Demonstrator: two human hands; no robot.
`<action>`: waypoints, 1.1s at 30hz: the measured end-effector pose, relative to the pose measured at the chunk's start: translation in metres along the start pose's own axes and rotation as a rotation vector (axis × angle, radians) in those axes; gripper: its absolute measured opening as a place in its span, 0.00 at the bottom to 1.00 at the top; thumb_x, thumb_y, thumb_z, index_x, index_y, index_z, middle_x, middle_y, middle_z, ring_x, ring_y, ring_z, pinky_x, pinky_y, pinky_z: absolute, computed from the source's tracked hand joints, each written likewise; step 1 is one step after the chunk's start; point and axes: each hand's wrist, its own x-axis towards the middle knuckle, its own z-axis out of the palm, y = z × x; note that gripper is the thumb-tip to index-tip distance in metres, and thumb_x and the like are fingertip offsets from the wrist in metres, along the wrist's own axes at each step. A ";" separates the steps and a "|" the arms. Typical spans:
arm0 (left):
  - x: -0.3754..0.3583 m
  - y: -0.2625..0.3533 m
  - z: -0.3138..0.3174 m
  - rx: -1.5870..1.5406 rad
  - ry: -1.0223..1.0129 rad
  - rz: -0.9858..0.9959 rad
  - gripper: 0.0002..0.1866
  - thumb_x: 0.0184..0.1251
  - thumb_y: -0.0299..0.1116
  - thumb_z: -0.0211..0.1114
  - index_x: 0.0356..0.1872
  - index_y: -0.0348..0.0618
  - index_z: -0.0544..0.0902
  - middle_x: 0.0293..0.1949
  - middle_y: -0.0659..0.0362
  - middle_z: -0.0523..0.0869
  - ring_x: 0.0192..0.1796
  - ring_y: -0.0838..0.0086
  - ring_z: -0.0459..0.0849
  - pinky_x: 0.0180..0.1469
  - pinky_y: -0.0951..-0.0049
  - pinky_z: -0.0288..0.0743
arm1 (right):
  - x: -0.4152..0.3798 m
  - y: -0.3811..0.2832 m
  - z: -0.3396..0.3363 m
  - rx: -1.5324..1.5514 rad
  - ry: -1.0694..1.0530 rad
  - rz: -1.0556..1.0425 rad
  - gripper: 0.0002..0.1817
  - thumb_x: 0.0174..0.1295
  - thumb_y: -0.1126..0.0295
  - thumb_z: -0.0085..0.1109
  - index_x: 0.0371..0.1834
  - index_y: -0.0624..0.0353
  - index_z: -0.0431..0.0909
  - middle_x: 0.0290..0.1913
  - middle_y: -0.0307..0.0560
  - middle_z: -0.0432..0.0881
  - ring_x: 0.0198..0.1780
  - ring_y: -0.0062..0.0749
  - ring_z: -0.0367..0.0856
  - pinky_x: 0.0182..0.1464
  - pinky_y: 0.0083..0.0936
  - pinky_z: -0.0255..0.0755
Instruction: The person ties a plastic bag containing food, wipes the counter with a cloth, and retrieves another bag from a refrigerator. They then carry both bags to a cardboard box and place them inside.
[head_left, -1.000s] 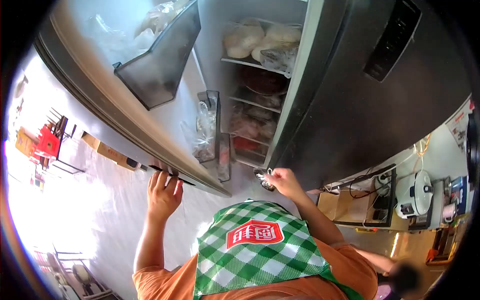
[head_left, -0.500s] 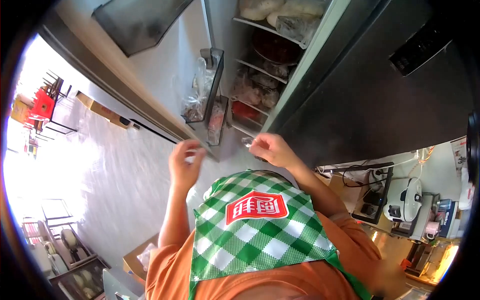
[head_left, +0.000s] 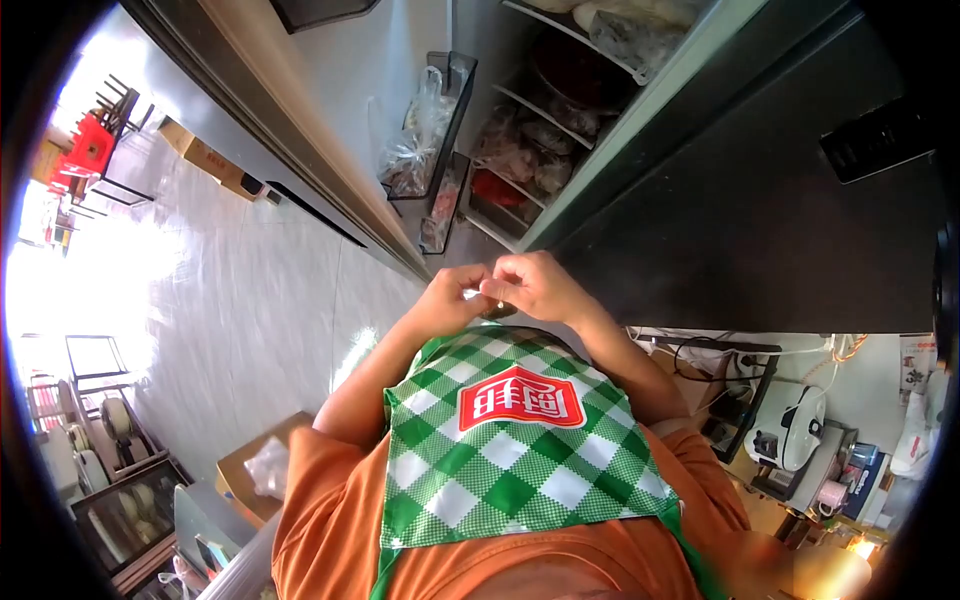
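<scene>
My left hand and my right hand meet in front of the green checked apron, fingers curled and pinched together. Between and just below them shows a small dark, shiny item, too small to name. Beyond my hands is an open fridge, its door on the left. Knotted plastic bags sit in a door rack. Bagged food and a red item lie on the inner shelves.
A dark panel stands at right, with a white rice cooker and cables below it. A cardboard box sits at lower left, near trays of utensils. Red chairs stand at far left.
My hands were apart and have come together. The fridge door has swung inward, narrowing the opening. The small item was at my right hand's fingertips before.
</scene>
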 end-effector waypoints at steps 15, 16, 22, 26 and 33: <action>-0.014 -0.028 0.002 -0.093 0.118 -0.193 0.15 0.62 0.34 0.74 0.25 0.38 0.77 0.18 0.67 0.72 0.25 0.85 0.69 0.28 0.75 0.67 | 0.002 0.044 0.018 0.046 0.074 0.034 0.18 0.66 0.55 0.68 0.36 0.62 0.84 0.35 0.52 0.85 0.36 0.40 0.86 0.38 0.32 0.76; -0.016 -0.026 0.000 -0.093 0.134 -0.178 0.18 0.64 0.35 0.74 0.23 0.40 0.74 0.17 0.69 0.71 0.23 0.85 0.69 0.26 0.75 0.67 | 0.000 0.044 0.013 0.027 0.087 0.086 0.18 0.65 0.55 0.68 0.37 0.62 0.84 0.36 0.52 0.85 0.38 0.43 0.86 0.39 0.34 0.77; -0.034 -0.025 -0.014 0.031 0.197 -0.205 0.21 0.67 0.40 0.73 0.21 0.41 0.74 0.16 0.67 0.75 0.20 0.84 0.74 0.24 0.75 0.69 | 0.004 0.048 -0.045 -1.089 0.117 0.050 0.14 0.62 0.57 0.66 0.39 0.57 0.83 0.41 0.49 0.84 0.52 0.46 0.80 0.55 0.48 0.67; -0.038 -0.055 -0.023 0.161 0.224 -0.120 0.23 0.67 0.41 0.73 0.19 0.40 0.73 0.17 0.64 0.76 0.22 0.83 0.76 0.26 0.74 0.71 | 0.013 0.056 -0.088 -1.409 0.053 0.226 0.16 0.62 0.58 0.66 0.47 0.56 0.84 0.46 0.49 0.84 0.55 0.46 0.78 0.64 0.54 0.62; -0.054 -0.064 -0.026 0.094 0.224 -0.284 0.23 0.63 0.42 0.74 0.19 0.39 0.73 0.18 0.63 0.73 0.26 0.80 0.68 0.29 0.71 0.68 | 0.008 0.072 -0.108 -1.531 -0.107 0.520 0.14 0.69 0.66 0.50 0.47 0.49 0.87 0.47 0.45 0.87 0.54 0.42 0.81 0.62 0.48 0.61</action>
